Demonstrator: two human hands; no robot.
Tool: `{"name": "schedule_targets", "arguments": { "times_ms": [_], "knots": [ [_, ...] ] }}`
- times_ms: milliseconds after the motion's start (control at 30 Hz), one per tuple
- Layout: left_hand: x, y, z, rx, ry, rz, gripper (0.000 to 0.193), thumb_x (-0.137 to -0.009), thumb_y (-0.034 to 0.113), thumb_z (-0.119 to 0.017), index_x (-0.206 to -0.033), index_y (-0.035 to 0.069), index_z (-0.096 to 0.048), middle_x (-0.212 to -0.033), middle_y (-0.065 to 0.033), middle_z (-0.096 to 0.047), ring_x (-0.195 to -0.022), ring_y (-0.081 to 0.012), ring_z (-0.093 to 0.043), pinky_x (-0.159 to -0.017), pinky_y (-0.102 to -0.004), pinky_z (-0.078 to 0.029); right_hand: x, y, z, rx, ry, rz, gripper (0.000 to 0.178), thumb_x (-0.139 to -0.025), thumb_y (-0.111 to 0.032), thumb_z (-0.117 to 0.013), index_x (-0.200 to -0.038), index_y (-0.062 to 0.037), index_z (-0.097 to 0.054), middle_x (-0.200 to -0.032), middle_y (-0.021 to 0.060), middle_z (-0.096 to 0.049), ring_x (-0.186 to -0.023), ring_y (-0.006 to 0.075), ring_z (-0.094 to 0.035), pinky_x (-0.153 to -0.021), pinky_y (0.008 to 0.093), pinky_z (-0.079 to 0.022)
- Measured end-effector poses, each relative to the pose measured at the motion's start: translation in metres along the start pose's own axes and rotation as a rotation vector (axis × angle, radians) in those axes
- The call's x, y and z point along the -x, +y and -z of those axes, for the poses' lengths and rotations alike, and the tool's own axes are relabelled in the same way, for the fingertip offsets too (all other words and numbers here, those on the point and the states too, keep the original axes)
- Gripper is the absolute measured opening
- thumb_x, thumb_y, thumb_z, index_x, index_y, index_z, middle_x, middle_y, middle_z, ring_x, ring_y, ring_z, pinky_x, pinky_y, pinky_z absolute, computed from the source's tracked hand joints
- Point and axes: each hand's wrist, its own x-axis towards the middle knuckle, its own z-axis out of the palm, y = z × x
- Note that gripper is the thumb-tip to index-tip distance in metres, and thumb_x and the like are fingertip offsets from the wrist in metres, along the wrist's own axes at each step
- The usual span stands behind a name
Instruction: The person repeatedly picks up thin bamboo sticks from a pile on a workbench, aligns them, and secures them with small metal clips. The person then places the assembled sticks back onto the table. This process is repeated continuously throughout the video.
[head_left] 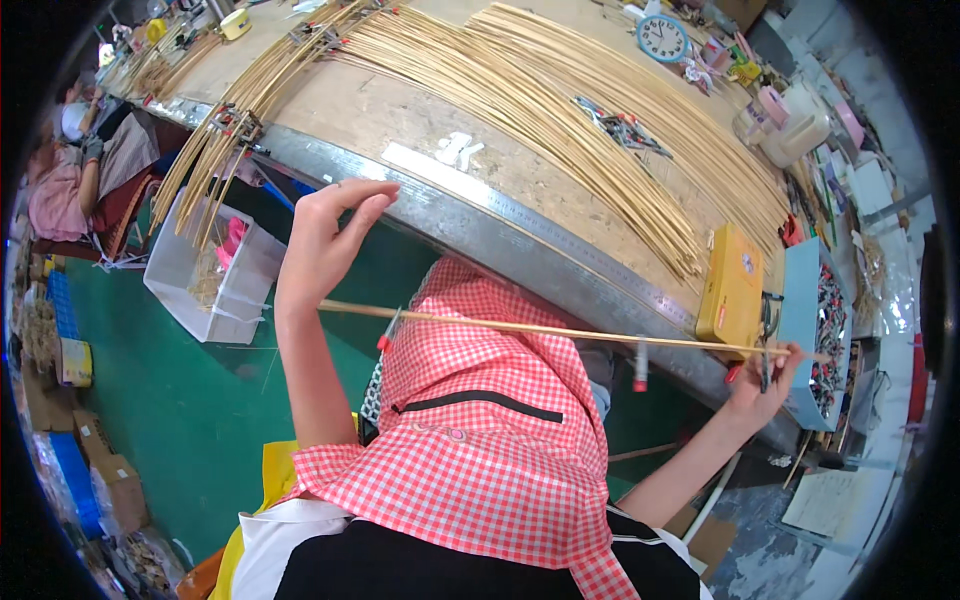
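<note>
A long thin bamboo stick (500,324) crosses in front of me above my lap. Near its right end my right hand (765,395) grips it, with a dark metal piece, perhaps a clip, at the fingers. Two small red-tipped metal clips sit on the stick: one clip (390,330) toward the left, another clip (641,365) toward the right. My left hand (335,235) is raised by the table edge, fingers stretched, thumb tip close to the index finger; nothing shows between them. The stick's left end passes behind my left forearm.
Rows of bamboo sticks (540,110) cover the worktable, with clips (620,128) on them. A metal ruler (540,232) lies along the edge. At right stand a yellow tin (730,290) and a blue box (800,270) of clips. A white bin (215,290) is left; another person (75,180) sits beyond.
</note>
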Motion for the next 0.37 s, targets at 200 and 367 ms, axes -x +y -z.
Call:
{"name": "schedule_targets", "arguments": {
  "times_ms": [200, 367],
  "knots": [
    [0.004, -0.015, 0.006, -0.055, -0.124, 0.125, 0.018, -0.087, 0.015, -0.063, -0.087, -0.002, -0.068, -0.073, -0.0146, -0.066, -0.065, -0.0209, -0.064, -0.061, -0.0301, -0.048, -0.011, -0.023, 0.037, 0.070, 0.345, 0.161, 0.033, -0.090, -0.024, -0.064, -0.112, -0.0017, -0.055, -0.066, -0.0024, -0.051, -0.053, 0.0065, -0.042, -0.047, 0.0210, -0.034],
    [0.003, 0.005, 0.004, -0.011, -0.181, 0.101, 0.016, -0.087, 0.011, -0.062, -0.086, -0.003, -0.069, -0.074, -0.0127, -0.069, -0.068, -0.0157, -0.066, -0.064, -0.0284, -0.052, -0.023, -0.040, 0.077, -0.023, 0.341, 0.128, 0.035, -0.090, -0.024, -0.064, -0.116, -0.0041, -0.053, -0.067, -0.0012, -0.053, -0.058, 0.0082, -0.048, -0.052, 0.0197, -0.041]
  ]
}}
